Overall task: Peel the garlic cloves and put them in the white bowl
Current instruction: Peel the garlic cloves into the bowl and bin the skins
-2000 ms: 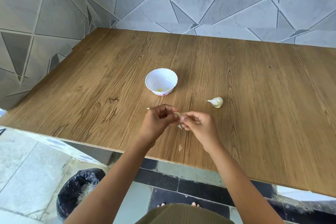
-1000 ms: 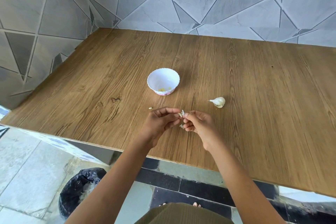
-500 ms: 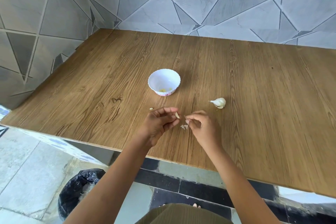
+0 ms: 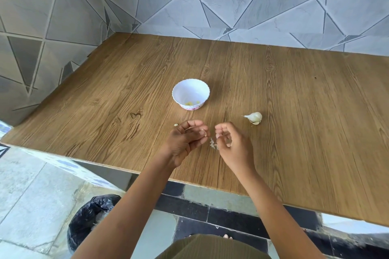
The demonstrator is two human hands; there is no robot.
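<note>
Two hands work low over the bench (image 4: 294, 111), close to its near edge. The left hand (image 4: 185, 141) pinches a pale garlic clove (image 4: 203, 133) at its fingertips. The right hand (image 4: 233, 145) is just beside it with its fingers curled in, and I cannot tell whether it has a shred of skin between thumb and forefinger. Peel scraps (image 4: 213, 144) show between the two hands. The white bowl (image 4: 179, 99) stands beyond the left hand with a few yellowish peeled cloves (image 4: 190, 103) in it. The partial garlic bulb (image 4: 254, 117) lies to the right of the bowl, near the right hand.

The clove is small and probably slick once bared, so it could slip from the pinch. This near the edge it might then roll off to the floor, where a black-lined bin (image 4: 92, 216) stands. Skin clinging to the clove could also ride into the bowl with it.

The way from the left hand to the bowl looks short and unobstructed. Bare wood runs wide on both sides, and a stray bit (image 4: 175, 124) lies just left of the left hand.
</note>
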